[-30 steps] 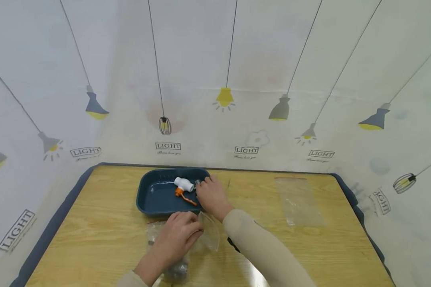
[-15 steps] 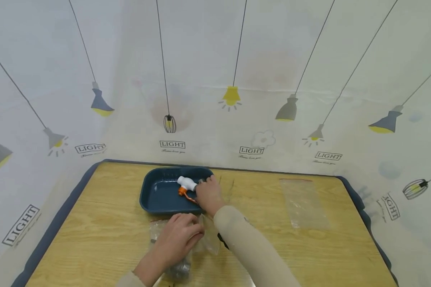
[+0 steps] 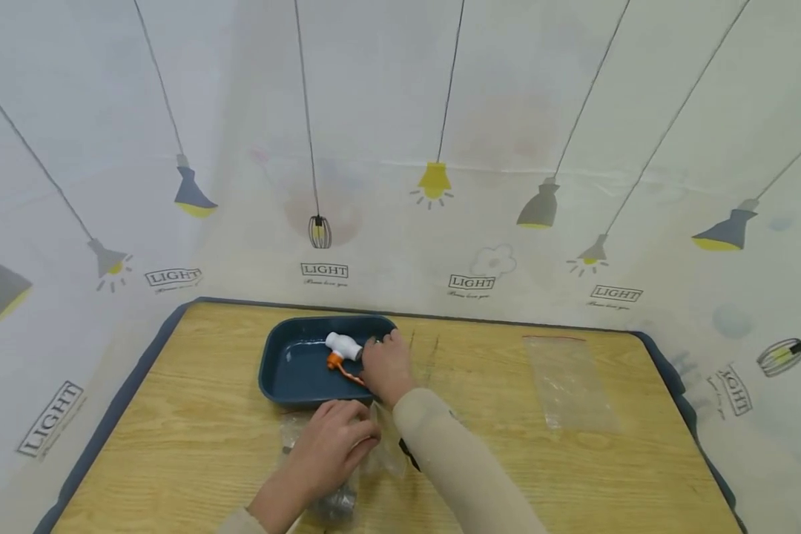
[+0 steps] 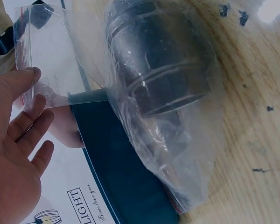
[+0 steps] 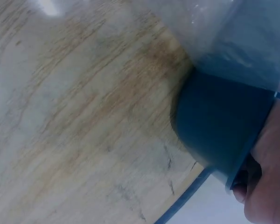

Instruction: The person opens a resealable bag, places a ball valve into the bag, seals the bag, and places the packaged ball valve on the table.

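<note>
My left hand [image 3: 337, 445] pinches the zip edge of a clear plastic bag [image 4: 49, 46] between thumb and fingers, in front of the tray. Beside it lies another clear zip bag with a dark grey metal cylindrical fitting [image 4: 158, 60] inside. My right hand [image 3: 389, 365] reaches into the right end of the dark blue tray [image 3: 277, 393], fingers bent down. Something small and dark [image 5: 248, 171] shows by its fingers; whether they grip it is hidden. Left of those fingers, in the tray, lies a white ball valve [image 3: 343, 345] with an orange lever handle [image 3: 336, 361].
A flat clear zip bag [image 3: 570, 382] lies on the right of the wooden table [image 3: 173, 445]. Behind the table's far edge hangs a pale cloth backdrop [image 3: 387, 245] printed with lamps.
My right hand has shifted slightly left within the tray, nearer the white valve. The head view has turned a little. My left hand stays at the clear bag.
</note>
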A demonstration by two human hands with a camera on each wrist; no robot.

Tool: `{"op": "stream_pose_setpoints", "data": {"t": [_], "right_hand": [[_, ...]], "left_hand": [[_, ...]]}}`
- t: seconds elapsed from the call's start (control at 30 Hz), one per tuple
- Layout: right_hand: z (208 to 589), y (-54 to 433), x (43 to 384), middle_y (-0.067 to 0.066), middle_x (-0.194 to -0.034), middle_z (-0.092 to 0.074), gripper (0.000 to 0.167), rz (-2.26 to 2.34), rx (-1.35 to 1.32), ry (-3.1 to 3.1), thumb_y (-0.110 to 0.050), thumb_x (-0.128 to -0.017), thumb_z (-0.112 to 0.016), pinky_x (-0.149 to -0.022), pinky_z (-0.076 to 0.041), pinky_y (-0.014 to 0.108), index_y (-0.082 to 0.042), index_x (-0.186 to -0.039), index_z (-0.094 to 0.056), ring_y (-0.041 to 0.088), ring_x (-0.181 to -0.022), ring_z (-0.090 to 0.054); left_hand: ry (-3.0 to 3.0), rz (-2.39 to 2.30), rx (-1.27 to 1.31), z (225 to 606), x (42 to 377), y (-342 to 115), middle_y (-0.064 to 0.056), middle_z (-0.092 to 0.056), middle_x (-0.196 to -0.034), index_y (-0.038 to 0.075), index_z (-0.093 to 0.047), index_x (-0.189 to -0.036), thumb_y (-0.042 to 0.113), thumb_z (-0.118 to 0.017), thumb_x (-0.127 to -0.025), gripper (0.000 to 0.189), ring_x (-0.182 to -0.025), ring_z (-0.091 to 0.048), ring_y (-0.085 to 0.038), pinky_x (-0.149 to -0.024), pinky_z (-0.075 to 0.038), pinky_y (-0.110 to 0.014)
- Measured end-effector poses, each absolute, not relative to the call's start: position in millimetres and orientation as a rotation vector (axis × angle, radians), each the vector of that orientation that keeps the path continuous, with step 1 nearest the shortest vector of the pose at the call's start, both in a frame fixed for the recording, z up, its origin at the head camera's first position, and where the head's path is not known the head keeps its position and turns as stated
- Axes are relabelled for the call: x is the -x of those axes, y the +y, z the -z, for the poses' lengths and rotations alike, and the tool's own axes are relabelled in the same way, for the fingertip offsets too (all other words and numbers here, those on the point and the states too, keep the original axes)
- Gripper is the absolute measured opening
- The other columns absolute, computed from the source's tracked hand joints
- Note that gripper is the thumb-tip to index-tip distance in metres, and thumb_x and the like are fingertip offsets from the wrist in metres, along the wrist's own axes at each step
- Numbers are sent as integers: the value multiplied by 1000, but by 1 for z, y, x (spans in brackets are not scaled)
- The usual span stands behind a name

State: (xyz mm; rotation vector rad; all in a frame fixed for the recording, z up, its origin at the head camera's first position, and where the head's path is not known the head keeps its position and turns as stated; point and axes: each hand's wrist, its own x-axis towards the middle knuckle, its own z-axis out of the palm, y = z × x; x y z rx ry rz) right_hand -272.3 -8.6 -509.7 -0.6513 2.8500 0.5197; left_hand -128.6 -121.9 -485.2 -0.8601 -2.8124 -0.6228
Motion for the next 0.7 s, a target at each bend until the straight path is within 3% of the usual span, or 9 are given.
{"op": "stream_pose_setpoints", "data": {"t": [0.23,0.43,0.7], "right_hand": [[522,-7,277,-4,-103,-69,41,-392,491,2961,-56,-91,-57,-92,-36,38,-20,-106,-69,21,-95,-58],[524,-8,279,-3,-93,-68,35,-376,478,2991,-53,-89,-60,-86,-35,37,-20,-97,-69,21,-86,-56],[527,-10,282,2,-90,-68,26,-302,391,3043,-41,-91,-58,-92,-37,42,-18,-90,-69,25,-91,-58]], "left_hand": [[-2739,603,906,487,129,-117,11,-59,-95,28,-72,-91,28,-72,-87,4,-90,-57,-8,-92,-47,-39],[-2748,585,892,486,127,-119,12,-59,-96,28,-72,-91,30,-71,-88,4,-91,-56,-8,-93,-47,-38],[-2762,597,869,488,124,-124,12,-59,-96,28,-73,-92,29,-72,-88,4,-92,-57,-8,-93,-47,-39]]}}
